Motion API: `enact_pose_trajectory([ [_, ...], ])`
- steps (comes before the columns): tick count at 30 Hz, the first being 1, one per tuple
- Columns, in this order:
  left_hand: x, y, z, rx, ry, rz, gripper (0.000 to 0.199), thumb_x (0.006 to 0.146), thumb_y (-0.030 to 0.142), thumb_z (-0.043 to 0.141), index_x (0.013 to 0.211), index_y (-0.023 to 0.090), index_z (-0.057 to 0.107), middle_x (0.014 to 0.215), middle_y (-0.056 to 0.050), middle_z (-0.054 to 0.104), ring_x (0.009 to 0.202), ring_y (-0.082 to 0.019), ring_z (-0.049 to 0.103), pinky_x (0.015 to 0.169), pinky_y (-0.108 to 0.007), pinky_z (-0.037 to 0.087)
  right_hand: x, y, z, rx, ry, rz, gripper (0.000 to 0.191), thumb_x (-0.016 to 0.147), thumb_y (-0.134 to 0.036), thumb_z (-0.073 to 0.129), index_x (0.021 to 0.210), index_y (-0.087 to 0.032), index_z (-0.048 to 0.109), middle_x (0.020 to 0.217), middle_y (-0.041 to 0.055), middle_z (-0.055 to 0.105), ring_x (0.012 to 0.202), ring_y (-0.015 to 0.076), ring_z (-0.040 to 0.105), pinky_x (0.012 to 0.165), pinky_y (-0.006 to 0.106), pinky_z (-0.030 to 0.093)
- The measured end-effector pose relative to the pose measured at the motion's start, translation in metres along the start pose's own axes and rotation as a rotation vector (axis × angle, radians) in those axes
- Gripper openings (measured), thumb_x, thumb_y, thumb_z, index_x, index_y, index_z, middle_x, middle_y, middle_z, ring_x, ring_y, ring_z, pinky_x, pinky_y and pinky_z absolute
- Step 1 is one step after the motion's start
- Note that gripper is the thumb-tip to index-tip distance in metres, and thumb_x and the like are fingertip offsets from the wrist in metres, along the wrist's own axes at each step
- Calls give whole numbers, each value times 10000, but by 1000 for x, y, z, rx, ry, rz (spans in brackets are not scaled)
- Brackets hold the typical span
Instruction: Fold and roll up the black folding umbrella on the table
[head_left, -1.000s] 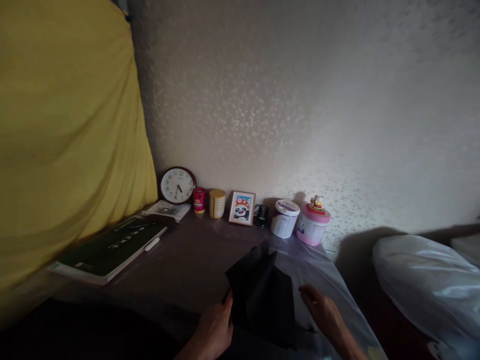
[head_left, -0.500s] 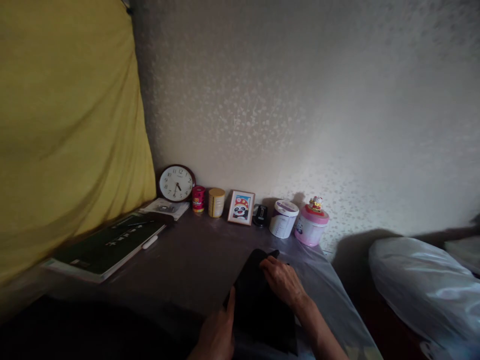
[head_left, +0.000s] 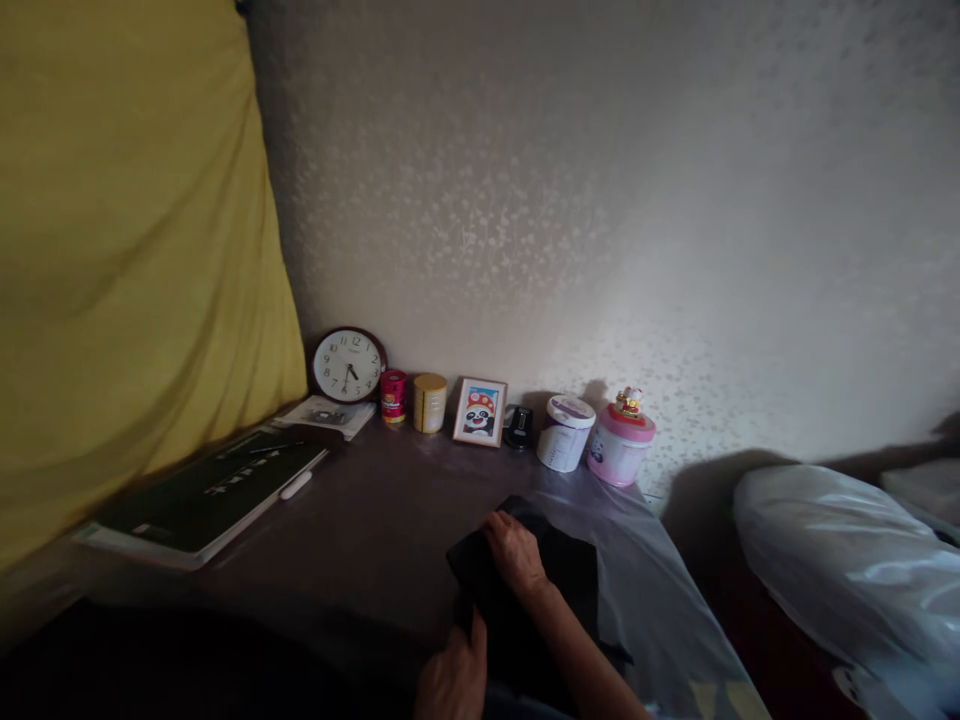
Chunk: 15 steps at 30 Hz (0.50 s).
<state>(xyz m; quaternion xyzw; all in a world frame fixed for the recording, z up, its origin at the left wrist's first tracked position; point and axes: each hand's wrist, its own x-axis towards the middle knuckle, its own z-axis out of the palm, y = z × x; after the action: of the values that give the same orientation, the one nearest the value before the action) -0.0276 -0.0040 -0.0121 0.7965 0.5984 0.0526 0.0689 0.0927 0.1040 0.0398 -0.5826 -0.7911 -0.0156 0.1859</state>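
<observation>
A black, limp piece that looks like cloth (head_left: 566,560) lies on the near part of the table, its outline uneven and its folds hard to make out in the dim light. My right hand (head_left: 516,555) reaches across it, with the fingers closed on its upper left part. Lower down, my left hand (head_left: 456,668) is closed at its near left edge, the thumb or a finger pointing up along the black material. Part of the cloth is hidden under my right forearm.
Along the wall stand a clock (head_left: 348,366), a red can (head_left: 393,397), a yellow-lidded tub (head_left: 430,404), a framed panda picture (head_left: 479,412), a small black object (head_left: 519,428), a white tub (head_left: 565,435) and a pink-lidded jar (head_left: 619,450). A dark green book (head_left: 217,495) lies left, a plastic-wrapped bundle (head_left: 840,560) right.
My right hand has moved left with the cloth's far part, so the cloth's right side now shows. My left hand has shifted slightly right and down. The view has turned a little.
</observation>
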Motion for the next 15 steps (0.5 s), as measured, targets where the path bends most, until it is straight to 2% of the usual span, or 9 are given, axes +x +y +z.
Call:
enact_pose_trajectory([
  [3, -2, -5, 1, -83, -39, 0, 611, 793, 139, 461, 1385, 165, 310, 961, -148, 644, 801, -220, 652, 694, -280, 496, -3, 3, 10, 23, -8, 0, 226, 905, -153, 380, 900, -224, 594, 900, 13, 670, 849, 126, 625, 729, 192, 434],
  [5, -3, -10, -4, -136, -76, 9, 624, 790, 155, 466, 1391, 152, 295, 1065, -165, 626, 924, -265, 631, 768, -324, 497, -4, 4, 11, 53, -9, -6, 211, 904, -167, 390, 905, -221, 594, 908, 15, 675, 863, 133, 627, 750, 201, 440],
  [7, -4, -14, -14, -176, -65, 25, 593, 815, 216, 462, 1384, 150, 312, 1239, -176, 544, 1114, -320, 533, 892, -395, 456, -4, 5, 12, 77, -6, -4, 197, 907, -196, 401, 922, -223, 596, 917, 16, 680, 875, 141, 630, 754, 212, 448],
  [9, -2, -14, -27, -207, -1, 35, 539, 847, 300, 438, 1361, 160, 360, 1376, -156, 420, 1257, -344, 383, 1016, -456, 347, -4, 5, 13, 94, -1, 4, 201, 912, -224, 401, 934, -228, 600, 918, 16, 685, 877, 145, 634, 752, 219, 454],
  [10, 0, -12, -33, -220, 40, 42, 527, 853, 324, 431, 1353, 167, 374, 1410, -143, 376, 1291, -343, 330, 1055, -474, 288, -3, 5, 13, 102, 3, 9, 209, 916, -235, 396, 934, -229, 605, 914, 18, 687, 875, 146, 635, 753, 222, 456],
  [11, 3, -10, -38, -226, 33, 71, 545, 826, 319, 474, 1345, 181, 385, 1419, -129, 368, 1295, -345, 322, 1063, -481, 273, -3, 5, 13, 110, 8, 12, 221, 919, -243, 390, 931, -228, 610, 909, 20, 688, 873, 146, 636, 759, 225, 458],
  [15, 13, -1, -41, -231, -52, 177, 706, 736, 222, 539, 1388, 124, 285, 1471, -156, 244, 1337, -322, 241, 1087, -464, 243, -6, 7, 12, 194, 31, -14, 248, 925, -255, 390, 914, -219, 635, 914, 26, 694, 883, 143, 634, 792, 228, 458],
])
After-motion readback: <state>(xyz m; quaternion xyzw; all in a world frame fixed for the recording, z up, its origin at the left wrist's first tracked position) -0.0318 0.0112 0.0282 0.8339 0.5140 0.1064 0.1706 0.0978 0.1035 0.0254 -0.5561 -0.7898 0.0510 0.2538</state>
